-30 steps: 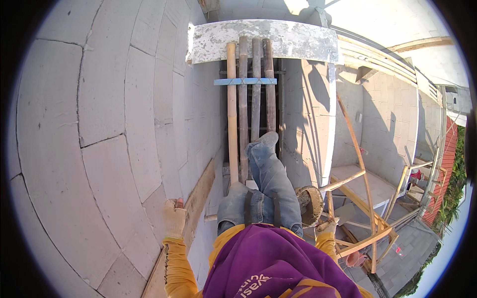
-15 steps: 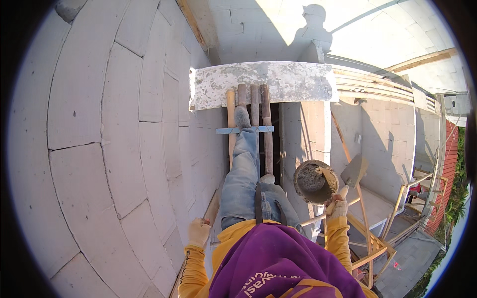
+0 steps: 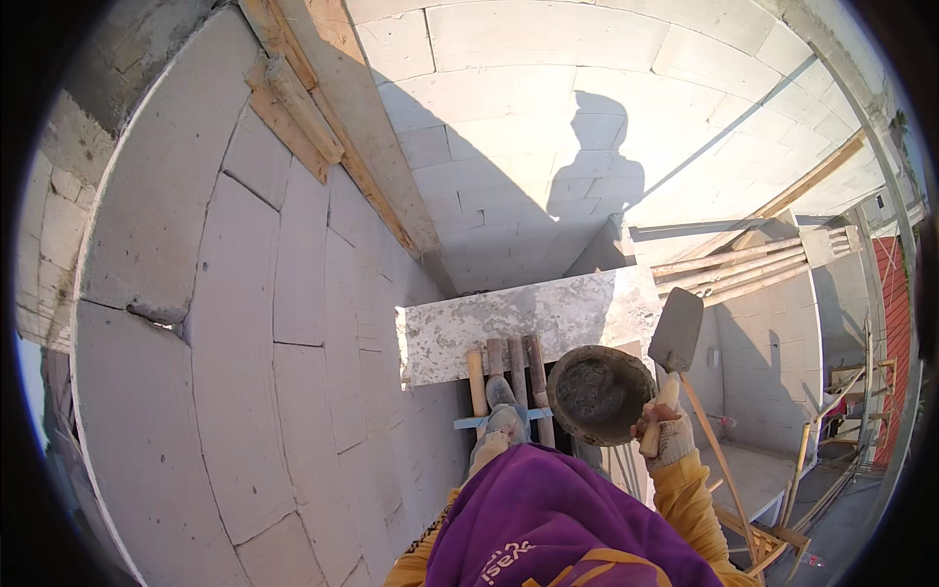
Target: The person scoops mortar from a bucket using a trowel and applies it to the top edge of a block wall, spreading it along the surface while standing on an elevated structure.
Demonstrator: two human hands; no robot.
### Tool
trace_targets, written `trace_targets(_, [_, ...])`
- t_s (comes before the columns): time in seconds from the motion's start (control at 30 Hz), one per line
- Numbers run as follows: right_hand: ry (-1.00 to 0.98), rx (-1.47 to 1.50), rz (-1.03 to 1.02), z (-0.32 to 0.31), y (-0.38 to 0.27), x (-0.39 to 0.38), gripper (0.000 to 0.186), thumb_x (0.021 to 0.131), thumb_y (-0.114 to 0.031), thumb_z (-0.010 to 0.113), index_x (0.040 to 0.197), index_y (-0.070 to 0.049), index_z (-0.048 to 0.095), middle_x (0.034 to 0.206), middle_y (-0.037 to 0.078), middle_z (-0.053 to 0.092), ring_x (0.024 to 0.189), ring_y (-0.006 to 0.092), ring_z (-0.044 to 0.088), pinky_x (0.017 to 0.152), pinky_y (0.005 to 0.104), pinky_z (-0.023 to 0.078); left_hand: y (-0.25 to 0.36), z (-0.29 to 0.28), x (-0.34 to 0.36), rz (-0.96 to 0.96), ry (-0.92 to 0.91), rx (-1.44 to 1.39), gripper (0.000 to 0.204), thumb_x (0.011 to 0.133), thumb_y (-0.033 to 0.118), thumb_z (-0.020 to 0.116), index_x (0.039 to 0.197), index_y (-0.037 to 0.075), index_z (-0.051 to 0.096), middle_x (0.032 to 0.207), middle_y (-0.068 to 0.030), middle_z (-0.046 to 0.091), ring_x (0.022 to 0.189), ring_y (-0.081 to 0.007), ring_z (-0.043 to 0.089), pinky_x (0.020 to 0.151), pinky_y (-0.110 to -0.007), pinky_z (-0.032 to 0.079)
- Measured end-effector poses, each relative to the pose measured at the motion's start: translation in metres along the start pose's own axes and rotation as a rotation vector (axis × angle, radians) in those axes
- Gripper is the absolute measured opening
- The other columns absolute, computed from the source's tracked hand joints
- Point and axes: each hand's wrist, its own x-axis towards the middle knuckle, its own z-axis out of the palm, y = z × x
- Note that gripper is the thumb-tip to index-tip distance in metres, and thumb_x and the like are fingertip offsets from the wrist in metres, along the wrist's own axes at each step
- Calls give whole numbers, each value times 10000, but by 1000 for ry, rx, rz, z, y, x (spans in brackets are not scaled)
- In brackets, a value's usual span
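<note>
Trowel (image 3: 677, 331) just right of the mortar bucket (image 3: 628, 416), pointing blade-first toward the top of the view and slightly right, with a long axis steeply slanted from handle at lower left to blade at upper right. Held in the right grip (image 3: 667, 432), wrapped closely around the handle beside the bucket's rim. Cannot tell the left grip's width, out of view.

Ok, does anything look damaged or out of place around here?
Yes: the block wall on the left has a ragged gap that looks chipped, wider than the thin joints nearby.
</note>
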Motion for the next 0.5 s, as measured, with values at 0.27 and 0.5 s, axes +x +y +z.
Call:
trace_targets(0.27, [-393,220,19,158,-113,-17,201,853,-64,717,1012,-42,595,865,61,628,804,206,644,788,360,565,85,-47,118,84,67,-10,688,894,491,705,1298,-37,532,1235,-236,594,1136,-365,584,957,-432,462])
trace_targets(0.5, [-821,-6,-21,243,-181,22,185,875,-83,733,1036,-59,645,1070,83,683,996,257,668,940,373,543,130,-69,185,72,104,-492,727,845,472,774,1287,-48,521,1262,-221,572,1208,-329,532,1007,-431,429])
